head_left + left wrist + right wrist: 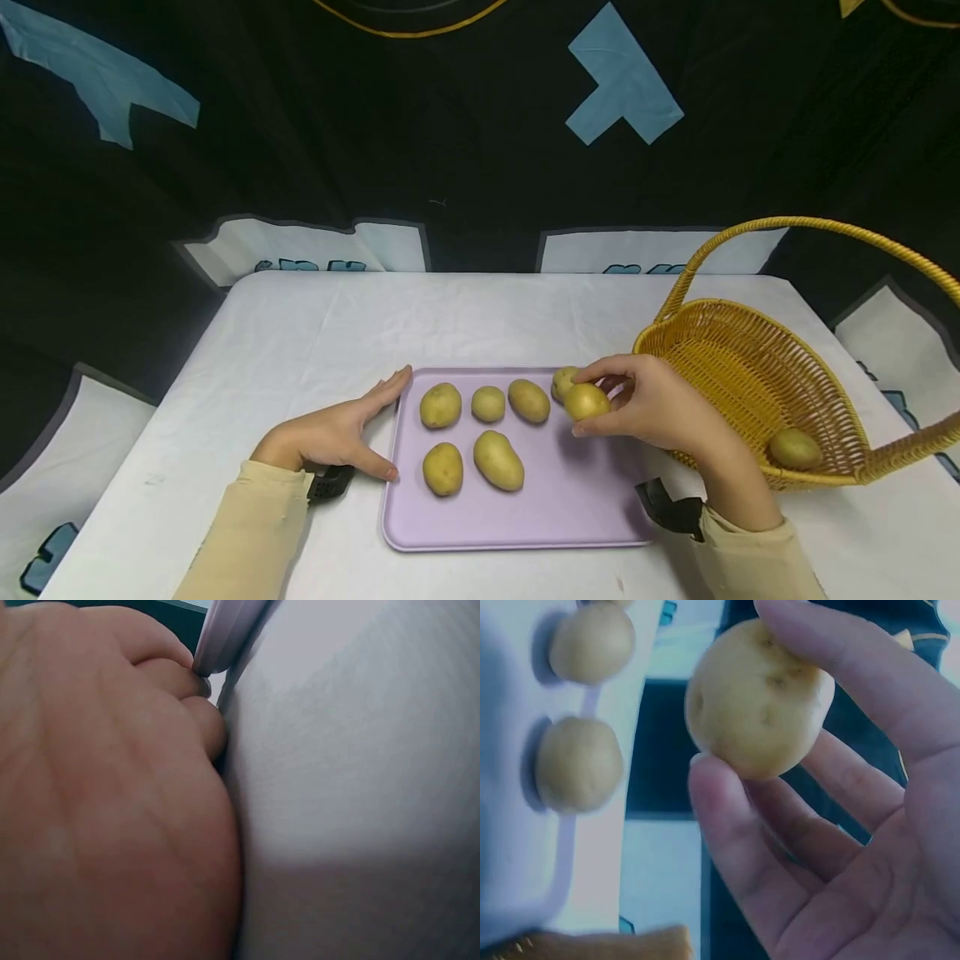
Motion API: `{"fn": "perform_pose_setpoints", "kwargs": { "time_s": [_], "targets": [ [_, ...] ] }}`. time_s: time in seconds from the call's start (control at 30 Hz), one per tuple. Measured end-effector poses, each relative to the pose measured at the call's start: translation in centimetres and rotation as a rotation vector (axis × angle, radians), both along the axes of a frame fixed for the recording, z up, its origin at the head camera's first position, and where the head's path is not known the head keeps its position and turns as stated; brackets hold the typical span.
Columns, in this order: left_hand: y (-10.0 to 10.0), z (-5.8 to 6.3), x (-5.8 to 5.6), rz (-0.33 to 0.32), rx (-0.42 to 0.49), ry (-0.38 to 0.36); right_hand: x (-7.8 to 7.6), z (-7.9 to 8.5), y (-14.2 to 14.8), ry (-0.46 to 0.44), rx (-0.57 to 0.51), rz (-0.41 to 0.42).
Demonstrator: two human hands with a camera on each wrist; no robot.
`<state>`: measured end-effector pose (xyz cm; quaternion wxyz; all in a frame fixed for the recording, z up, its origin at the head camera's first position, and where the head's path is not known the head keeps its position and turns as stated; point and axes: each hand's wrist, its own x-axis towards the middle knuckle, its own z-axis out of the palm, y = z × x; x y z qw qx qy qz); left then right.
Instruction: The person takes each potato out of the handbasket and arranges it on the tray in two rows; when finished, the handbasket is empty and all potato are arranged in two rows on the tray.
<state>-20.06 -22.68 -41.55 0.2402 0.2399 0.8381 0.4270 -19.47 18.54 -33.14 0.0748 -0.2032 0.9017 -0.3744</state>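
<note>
My right hand (648, 404) pinches a round yellow potato (587, 402) between thumb and fingers, above the right part of a lilac tray (570, 517). In the right wrist view the held potato (757, 705) shows small eyes in its skin, and the thumb and fingertips grip its sides. Another potato (562, 382) lies just behind it, partly covered. Several more potatoes rest on the tray, among them a long one (498, 461) in the front row. At the tray's left edge, my left hand (341, 429) touches the rim with its fingers and thumb spread.
A yellow wicker basket (720, 333) with a tall arched handle (802, 222) stands to the right of the tray, partly behind my right forearm. One potato (795, 448) lies inside it. White cloth covers the table (450, 321), and a black curtain (337, 150) hangs behind.
</note>
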Motion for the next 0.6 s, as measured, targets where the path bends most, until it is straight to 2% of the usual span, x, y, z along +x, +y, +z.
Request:
{"fn": "perform_pose_setpoints", "kwargs": {
  "time_s": [0.27,0.53,0.6],
  "targets": [
    [0.0,-0.1,0.0,0.004,0.017,-0.014,0.2,-1.6,-1.9,-0.066,0.014,0.213],
    [-0.1,-0.1,0.0,0.013,0.018,-0.027,0.3,-2.4,-3.3,-0.116,0.042,0.244],
    [-0.1,-0.1,0.0,0.014,0.017,-0.028,0.2,-2.8,-3.6,-0.115,0.062,0.272]
  ]
}}
